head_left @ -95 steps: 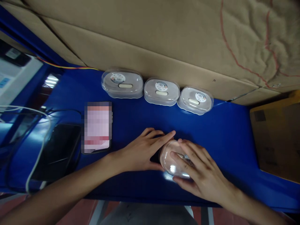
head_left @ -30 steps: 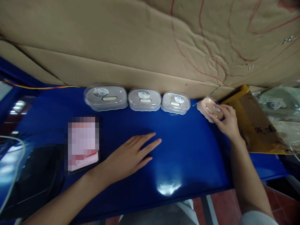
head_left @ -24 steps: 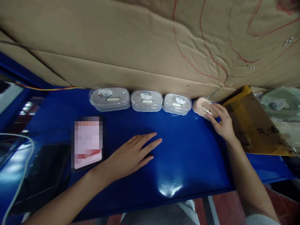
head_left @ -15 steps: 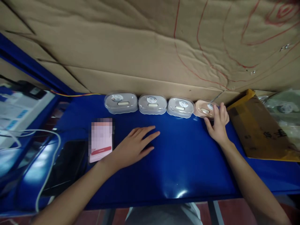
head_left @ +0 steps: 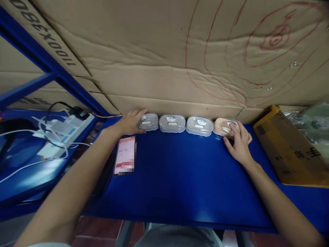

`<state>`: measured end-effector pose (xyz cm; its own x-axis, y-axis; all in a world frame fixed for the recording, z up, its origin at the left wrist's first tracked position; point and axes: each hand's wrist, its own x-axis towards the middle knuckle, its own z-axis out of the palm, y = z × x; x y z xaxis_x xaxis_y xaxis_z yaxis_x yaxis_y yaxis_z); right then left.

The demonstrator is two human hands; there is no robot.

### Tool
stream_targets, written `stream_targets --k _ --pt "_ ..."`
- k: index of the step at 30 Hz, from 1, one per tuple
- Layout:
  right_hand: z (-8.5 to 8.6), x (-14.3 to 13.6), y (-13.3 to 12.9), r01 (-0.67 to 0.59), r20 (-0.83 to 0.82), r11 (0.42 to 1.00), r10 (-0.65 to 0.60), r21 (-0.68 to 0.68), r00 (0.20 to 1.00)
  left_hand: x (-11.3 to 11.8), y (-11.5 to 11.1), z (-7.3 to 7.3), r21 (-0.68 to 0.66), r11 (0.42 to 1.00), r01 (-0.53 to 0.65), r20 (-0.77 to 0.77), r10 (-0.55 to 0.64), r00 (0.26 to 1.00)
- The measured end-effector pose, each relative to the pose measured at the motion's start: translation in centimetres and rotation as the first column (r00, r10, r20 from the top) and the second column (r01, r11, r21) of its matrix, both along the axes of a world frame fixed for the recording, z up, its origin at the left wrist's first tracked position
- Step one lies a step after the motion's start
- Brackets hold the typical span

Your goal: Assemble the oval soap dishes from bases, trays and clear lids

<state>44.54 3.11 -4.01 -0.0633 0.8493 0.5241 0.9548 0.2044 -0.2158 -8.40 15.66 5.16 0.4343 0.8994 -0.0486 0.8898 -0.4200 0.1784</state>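
While both bare hands reach across the blue table (head_left: 174, 181), the right hand (head_left: 239, 140) bends loosely over the right end of the pinkish box (head_left: 220, 127), fingertips on its top by a round white label, thumb wide apart at the near edge. The left hand (head_left: 132, 122), spread wide, straddles the left end of the first grey box (head_left: 152, 123), thumb on the near side and a finger on the far side; whether it grips cannot be told. Between the hands stand the second grey box (head_left: 172, 127) and the third grey box (head_left: 199, 130), making one row of four, each rounded and shiny with a pale bar on top. Just below the left hand lies a phone (head_left: 124, 157), its pink screen partly blurred out. Near the right hand, on its outer side, a brown carton (head_left: 290, 157) with yellow tape stands in the way, clear plastic wrapping (head_left: 315, 120) beyond it. Well left of the left hand sits a white power strip (head_left: 67, 133). Close behind both hands, a cardboard wall (head_left: 154, 79) with red curved lines closes off the back.
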Motion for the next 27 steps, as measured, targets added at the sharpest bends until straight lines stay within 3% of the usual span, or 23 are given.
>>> stream_targets --k 5,9,13,16,18,20,23,25,27 --pt "-0.4 -0.1 0.0 -0.031 -0.003 0.999 0.031 -0.01 1.0 0.2 1.7 -0.4 -0.033 0.998 -0.048 -0.009 0.048 0.999" --pt "-0.4 -0.1 0.2 -0.038 0.002 0.999 0.038 0.005 0.999 -0.5 1.1 1.0 -0.046 0.999 -0.027 0.069 0.03 0.997" --pt "1.1 -1.3 -0.7 -0.043 -0.021 0.997 0.044 0.062 0.999 -0.8 -1.3 3.3 -0.064 0.998 -0.014 0.145 0.023 0.989" --pt "2.6 -4.9 -2.9 -0.192 -0.179 0.98 0.199 0.053 0.964 0.8 -4.9 4.0 -0.113 0.993 0.021 0.253 0.008 0.967" --pt "3.1 -8.6 -4.8 -0.366 -0.4 0.931 0.331 -0.011 0.855 3.0 -8.1 3.6 -0.221 0.965 0.138 0.499 -0.009 0.867" --pt "3.2 -12.6 -6.5 -0.546 -0.628 0.835 0.387 -0.073 0.675 5.7 -11.2 2.6 -0.252 0.941 0.227 0.628 -0.02 0.778" --pt "3.1 -17.1 -8.0 -0.691 -0.9 0.719 0.247 -0.078 0.359 9.6 -14.2 0.7 -0.203 0.95 0.238 0.694 -0.032 0.72" --pt "3.0 -18.7 -8.0 -0.674 -0.974 0.736 0.106 -0.06 0.202 11.3 -14.7 -0.5 -0.19 0.954 0.234 0.715 -0.029 0.699" --pt "3.0 -19.4 -7.7 -0.616 -0.992 0.784 0.004 -0.077 0.128 12.2 -14.5 -1.6 -0.195 0.955 0.222 0.735 -0.007 0.678"
